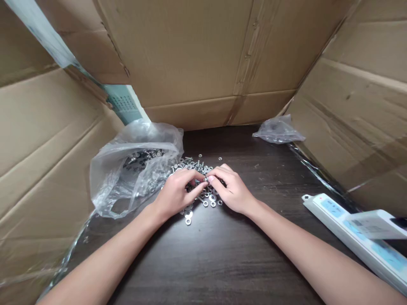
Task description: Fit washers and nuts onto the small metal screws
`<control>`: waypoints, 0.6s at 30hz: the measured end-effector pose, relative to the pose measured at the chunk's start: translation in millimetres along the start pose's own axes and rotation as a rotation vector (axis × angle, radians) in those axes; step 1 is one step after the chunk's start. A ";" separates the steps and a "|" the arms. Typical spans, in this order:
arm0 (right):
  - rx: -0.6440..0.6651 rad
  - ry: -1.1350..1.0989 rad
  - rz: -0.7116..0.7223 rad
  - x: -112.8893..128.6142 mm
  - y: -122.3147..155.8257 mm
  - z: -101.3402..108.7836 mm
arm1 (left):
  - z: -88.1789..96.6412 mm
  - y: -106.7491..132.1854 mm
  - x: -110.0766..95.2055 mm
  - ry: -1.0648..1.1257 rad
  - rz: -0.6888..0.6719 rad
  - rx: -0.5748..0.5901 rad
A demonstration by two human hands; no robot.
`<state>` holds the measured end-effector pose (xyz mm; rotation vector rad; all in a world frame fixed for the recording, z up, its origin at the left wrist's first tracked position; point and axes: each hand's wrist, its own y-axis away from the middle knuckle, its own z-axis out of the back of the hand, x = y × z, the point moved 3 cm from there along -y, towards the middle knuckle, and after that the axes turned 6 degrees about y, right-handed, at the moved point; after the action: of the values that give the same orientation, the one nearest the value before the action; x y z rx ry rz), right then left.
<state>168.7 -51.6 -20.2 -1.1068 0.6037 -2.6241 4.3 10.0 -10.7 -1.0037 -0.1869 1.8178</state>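
Observation:
Over a loose pile of bolts, nuts and washers [206,203], my left hand [176,188] and my right hand [231,191] meet fingertip to fingertip. Between them is a small shiny metal fastener [206,179], too small to tell whether it is a nut, a bolt or both. My left thumb and index finger close in on it from the left. From the right, my right thumb and index finger pinch it. Part of the pile is hidden under both hands. A washer with a nut [188,221] lies at the near edge of the pile.
A clear plastic bag [108,169] with more fasteners lies open on the left. Another crumpled bag [280,130] sits at the back right. A white power strip [337,224] with a plug in it lies right. Cardboard walls [190,51] enclose the dark table [203,267].

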 end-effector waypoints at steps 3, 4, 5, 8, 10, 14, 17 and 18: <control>0.002 -0.006 -0.035 -2.5 0.2 0.2 | -1.0 0.0 0.5 0.027 0.027 -0.002; 0.002 -0.006 -0.044 -3.0 0.5 0.2 | -1.3 0.2 0.1 0.027 0.034 -0.004; 0.002 -0.005 -0.051 -3.3 0.8 0.3 | -1.5 0.3 -0.6 0.024 0.040 -0.005; -0.004 -0.009 -0.078 -3.8 1.9 0.3 | -1.0 0.2 -2.6 0.009 0.069 -0.010; -0.011 -0.026 -0.104 -4.3 2.4 0.1 | -0.3 -0.6 -3.4 -0.008 0.090 0.000; -0.029 -0.057 -0.123 -4.5 2.5 -0.3 | 0.4 -2.0 -3.8 -0.058 0.111 0.038; -0.040 -0.070 -0.119 -4.5 1.9 -0.1 | -0.3 -1.8 -3.9 -0.090 0.111 0.039; -0.041 -0.069 -0.116 -4.6 1.7 -0.1 | -0.7 -1.6 -4.0 -0.098 0.109 0.034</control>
<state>171.9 -51.4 -24.0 -1.2751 0.5982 -2.6685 6.5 7.3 -8.1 -0.9169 -0.1639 1.9649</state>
